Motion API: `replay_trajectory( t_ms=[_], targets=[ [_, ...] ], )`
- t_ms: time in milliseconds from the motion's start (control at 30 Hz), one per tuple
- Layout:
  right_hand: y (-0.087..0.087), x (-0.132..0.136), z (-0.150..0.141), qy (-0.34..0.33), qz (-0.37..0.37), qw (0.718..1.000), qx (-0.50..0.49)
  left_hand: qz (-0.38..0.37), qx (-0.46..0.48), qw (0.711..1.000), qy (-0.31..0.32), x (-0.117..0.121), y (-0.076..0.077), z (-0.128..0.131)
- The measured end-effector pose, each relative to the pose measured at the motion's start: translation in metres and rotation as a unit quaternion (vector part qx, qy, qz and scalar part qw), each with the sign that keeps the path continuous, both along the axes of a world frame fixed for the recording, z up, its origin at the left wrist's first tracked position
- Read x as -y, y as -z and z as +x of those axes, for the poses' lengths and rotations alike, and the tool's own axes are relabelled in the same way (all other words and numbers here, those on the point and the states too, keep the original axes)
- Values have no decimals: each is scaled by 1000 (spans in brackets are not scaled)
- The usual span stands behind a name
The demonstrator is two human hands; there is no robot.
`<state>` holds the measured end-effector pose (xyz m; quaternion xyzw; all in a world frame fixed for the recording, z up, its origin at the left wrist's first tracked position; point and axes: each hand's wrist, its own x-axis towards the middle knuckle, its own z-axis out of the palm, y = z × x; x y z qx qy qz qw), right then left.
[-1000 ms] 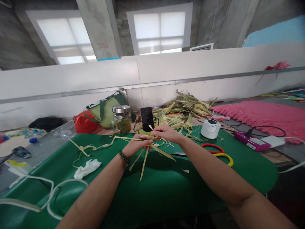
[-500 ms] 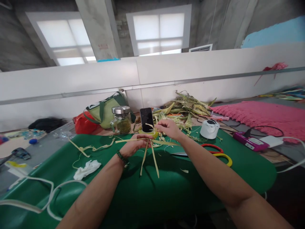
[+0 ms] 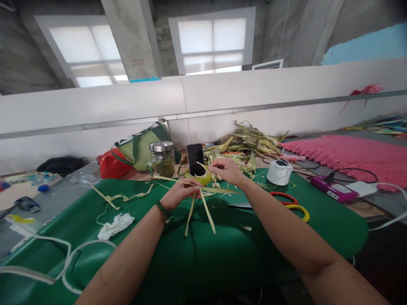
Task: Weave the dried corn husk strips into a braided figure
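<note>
Pale corn husk strips (image 3: 208, 214) cross one another in a star shape above the green mat (image 3: 241, 262). My left hand (image 3: 181, 191), with a dark beaded bracelet at the wrist, pinches them where they cross. Strip ends stick out to the left, to the right and down toward me. Just beyond, my right hand (image 3: 226, 170) is closed, fingertips together on the thin end of a husk strip. A yellow round object (image 3: 201, 180) sits behind the hands, below a propped phone (image 3: 196, 159). Under my right forearm lie scissors (image 3: 288, 204) with red and yellow handles.
A glass jar (image 3: 162, 161) stands at the back left beside a green bag (image 3: 141, 146). Corn husks (image 3: 251, 142) are heaped at the back. To the right are a white device (image 3: 280, 172) and a purple power strip (image 3: 335, 189). A crumpled tissue (image 3: 116, 225) and white cable (image 3: 68, 254) lie left.
The crossed strips have tilted a little in my left hand, and their lower ends have spread apart. My right hand has shifted slightly, and the strip end by it has moved.
</note>
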<state>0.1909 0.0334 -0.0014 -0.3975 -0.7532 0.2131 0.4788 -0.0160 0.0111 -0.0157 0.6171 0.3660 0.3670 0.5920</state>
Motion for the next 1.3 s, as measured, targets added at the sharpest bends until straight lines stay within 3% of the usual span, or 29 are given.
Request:
replay_trajectory(
  t_ms=[233, 400, 533, 667, 800, 933, 1033, 1100, 1200, 1267, 1300],
  targets=[
    [4, -6, 3, 6, -18, 999, 51, -17, 9, 1000, 2, -1, 2, -1],
    [17, -15, 6, -46, -63, 984, 162, -18, 32, 999, -25, -3, 1, -3],
    [14, -12, 14, -82, -67, 976, 188, -22, 38, 996, -73, -6, 1, -2],
    [8, 1, 5, -108, -26, 984, 139, -12, 67, 991, -116, -8, 3, 0],
    [16, 7, -26, -126, -82, 989, 1, 16, 86, 991, -99, -4, 5, 7],
    [23, 2, -40, -40, -26, 994, -95, 33, 53, 995, -81, 4, 1, 16],
    [22, -2, -35, -12, -33, 991, -131, 4, -6, 996, -85, 12, -16, 22],
    [19, -3, -28, -6, -46, 990, -136, -12, -69, 992, -106, 22, -33, 21],
    [13, -2, -20, 5, -62, 988, -143, 58, -163, 973, -156, 57, -50, 7],
    [9, -1, -16, 15, -64, 987, -150, 122, -232, 952, -155, 97, -45, -9],
    [7, 0, -15, 19, -64, 986, -153, 106, -274, 949, -115, 120, -36, -18]
  ],
)
